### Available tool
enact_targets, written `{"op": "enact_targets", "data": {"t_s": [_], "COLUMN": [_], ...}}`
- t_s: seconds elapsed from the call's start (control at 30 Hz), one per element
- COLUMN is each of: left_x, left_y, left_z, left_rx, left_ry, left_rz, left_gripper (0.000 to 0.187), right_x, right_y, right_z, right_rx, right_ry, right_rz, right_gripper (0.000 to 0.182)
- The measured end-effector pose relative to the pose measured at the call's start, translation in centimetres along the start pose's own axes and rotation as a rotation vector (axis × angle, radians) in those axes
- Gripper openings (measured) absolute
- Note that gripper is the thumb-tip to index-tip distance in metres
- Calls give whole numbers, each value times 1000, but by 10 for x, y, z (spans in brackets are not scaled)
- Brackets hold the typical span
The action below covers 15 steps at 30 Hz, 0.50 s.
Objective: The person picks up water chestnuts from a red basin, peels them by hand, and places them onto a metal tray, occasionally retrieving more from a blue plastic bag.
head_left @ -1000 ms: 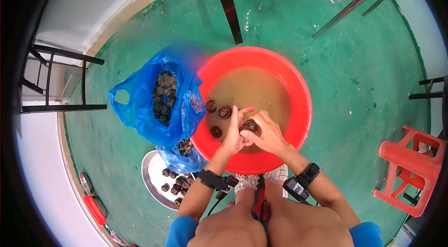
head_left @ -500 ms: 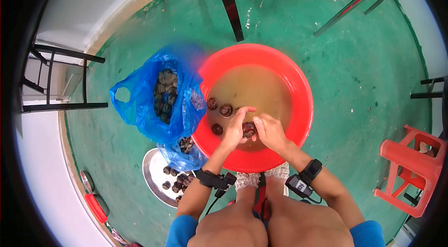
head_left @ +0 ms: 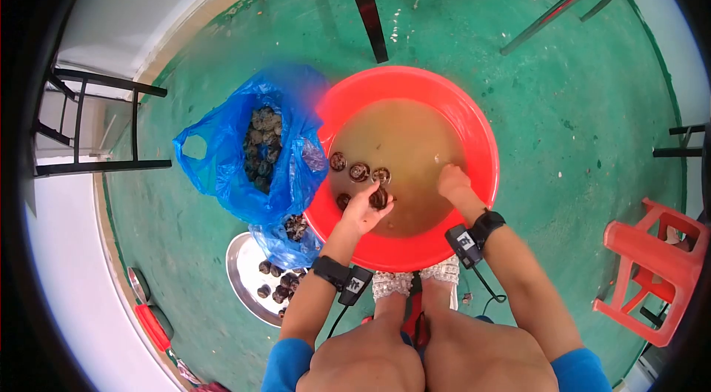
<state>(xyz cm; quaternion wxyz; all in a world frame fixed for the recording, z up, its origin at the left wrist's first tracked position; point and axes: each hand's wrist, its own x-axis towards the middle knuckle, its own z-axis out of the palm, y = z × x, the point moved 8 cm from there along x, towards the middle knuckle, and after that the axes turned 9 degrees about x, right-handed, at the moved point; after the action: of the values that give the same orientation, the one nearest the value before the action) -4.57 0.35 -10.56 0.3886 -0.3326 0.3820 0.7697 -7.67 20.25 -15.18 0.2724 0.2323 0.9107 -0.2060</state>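
My left hand is over the near left part of the red basin, its thumb and fingers closed around a dark brown, round water chestnut. Close by in the murky water sit several more ringed, shiny chestnuts, one partly behind the left hand. On the basin's right side, my right hand is closed at the water surface. Its fingertips are largely hidden, so anything inside them cannot be made out.
A blue plastic bag of muddy dark chestnuts leans against the basin's left. Below it are a smaller blue bag with dark scraps and a metal tray of chestnuts. A red stool stands right; a black table leg is ahead.
My hands have moved apart. The right one has left the chestnut and shifted right to the water; the left one keeps the chestnut, now slightly lower and further left.
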Motion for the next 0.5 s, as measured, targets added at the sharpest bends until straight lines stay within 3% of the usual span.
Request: {"op": "enact_targets", "data": {"t_s": [0.07,0.13,0.2,0.23,0.27,0.37,0.4,0.47,0.5], "left_x": [10,24,30,33,33,7,4,-1,-10], "left_y": [-24,-38,-45,-44,-45,-32,-30,-14,-5], "left_z": [-33,-52,-32,-36,-38,-13,-6,1,17], "left_rx": [-12,-30,-234,3,3,-109,-109,192,372], "left_ry": [203,199,-142,-120,-120,10,6,69,13], "left_rz": [-172,-205,-207,-134,-134,-185,-184,-16,39], "left_gripper": [19,24,25,28,28,39,39,43,47], "right_x": [-1,-61,-85,-88,-85,-59,-61,-79,-93], "right_y": [-18,-58,-98,-105,-105,-97,-91,-92,-101], "right_z": [50,51,34,24,27,-12,-7,-16,-26], "right_rx": [-73,975,1355,1351,1351,629,627,530,494], "right_ry": [-330,-955,-1122,-1052,-1052,-349,-346,-68,-242], "right_rz": [-290,39,-62,-92,-92,-464,-465,-787,-748], "right_gripper": [28,32,26,25,25,44,44,44,43]}}
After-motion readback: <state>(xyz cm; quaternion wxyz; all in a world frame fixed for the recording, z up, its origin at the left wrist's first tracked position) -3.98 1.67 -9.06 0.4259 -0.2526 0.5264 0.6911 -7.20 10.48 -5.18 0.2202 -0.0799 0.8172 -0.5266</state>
